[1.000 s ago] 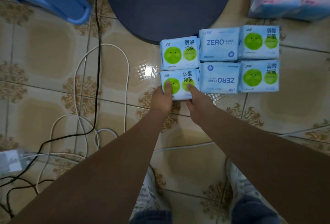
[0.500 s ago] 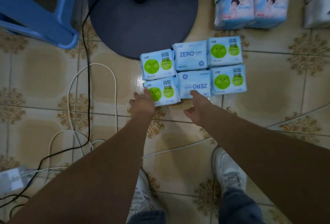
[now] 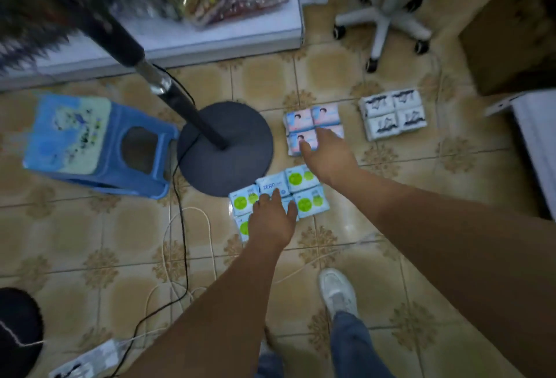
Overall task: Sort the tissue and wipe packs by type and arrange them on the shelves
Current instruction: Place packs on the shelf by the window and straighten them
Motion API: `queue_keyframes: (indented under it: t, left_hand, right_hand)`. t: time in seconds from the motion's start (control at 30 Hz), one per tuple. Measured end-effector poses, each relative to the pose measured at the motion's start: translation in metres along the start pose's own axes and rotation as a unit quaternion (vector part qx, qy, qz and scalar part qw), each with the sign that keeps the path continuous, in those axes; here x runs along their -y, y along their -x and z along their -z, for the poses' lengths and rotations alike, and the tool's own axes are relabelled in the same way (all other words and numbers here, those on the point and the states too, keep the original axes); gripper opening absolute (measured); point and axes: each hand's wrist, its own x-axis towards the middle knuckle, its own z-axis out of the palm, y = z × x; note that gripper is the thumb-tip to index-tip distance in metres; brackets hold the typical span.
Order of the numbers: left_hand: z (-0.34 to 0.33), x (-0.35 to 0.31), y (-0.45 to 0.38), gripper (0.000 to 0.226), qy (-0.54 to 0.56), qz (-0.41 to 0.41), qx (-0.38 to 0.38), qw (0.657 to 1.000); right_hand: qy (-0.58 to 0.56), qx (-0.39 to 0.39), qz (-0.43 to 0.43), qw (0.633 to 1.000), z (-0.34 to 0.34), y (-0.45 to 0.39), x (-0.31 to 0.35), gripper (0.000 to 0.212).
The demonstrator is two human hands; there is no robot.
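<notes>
Sorting step, floor stage. Three groups of packs lie on the tiled floor (image 3: 90, 242), none yet on a shelf.

Left hand (image 3: 272, 221): fingers spread and fairly straight, lying over the near-left part of the green-dot pack block (image 3: 307, 180). It seems to press or touch the tops; I cannot tell whether any fingertip hooks an edge. Nothing lifted.

Right hand (image 3: 326, 156): reaching farther out, fingers extended and relaxed, over the near edge of the pink baby-print pack block (image 3: 313, 115). Touching or just above, cannot tell (motion blur). No grip visible.

Positions: the green-dot block sits just beside the near-right rim of the fan base (image 3: 225, 149), one pack in it reading "ZERO". The pink block lies beyond it, to the right of the base. A white pack block with dark print (image 3: 394, 114) lies farther right, well apart from the pink one.

Orientation: the green-dot block's long axis runs left-right, turned slightly so its right end lies farther from me. The pink and white blocks are near square, two by two, with a similar slight turn. All packs lie flat, printed face up.

Judgement: grouping by type looks about done; shelving not begun. Next move calls for gripping a block by opposite sides and lifting it without the packs splaying. The "ZERO" pack may want separating first.
</notes>
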Motion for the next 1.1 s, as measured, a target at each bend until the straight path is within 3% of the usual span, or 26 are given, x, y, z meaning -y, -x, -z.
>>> queue_keyframes:
  t: [0.23,0.47,0.63,0.83,1.1]
  left_hand:
    - [0.181,-0.149,0.168,0.050,-0.017,-0.155,-0.055,0.986]
    - [0.282,-0.260,0.325,0.053,0.017,-0.314,-0.084,0.946]
    - [0.307,-0.346,0.427,0.056,-0.005,-0.450,-0.086,0.889]
    - [0.297,-0.449,0.534,0.054,0.006,-0.587,-0.076,0.806]
    - [0.237,-0.611,0.657,0.052,-0.021,-0.687,-0.059,0.724]
  right_hand:
    - [0.018,-0.127,0.133,0.983,0.299,0.119,0.145,0.062]
    - [-0.008,-0.332,0.140,0.933,0.524,0.309,0.182,0.062]
    - [-0.002,-0.454,0.103,0.885,0.611,0.429,0.148,0.060]
    - [-0.020,-0.544,0.042,0.838,0.688,0.550,0.079,0.055]
    - [0.012,-0.620,-0.040,0.784,0.786,0.672,-0.066,0.053]
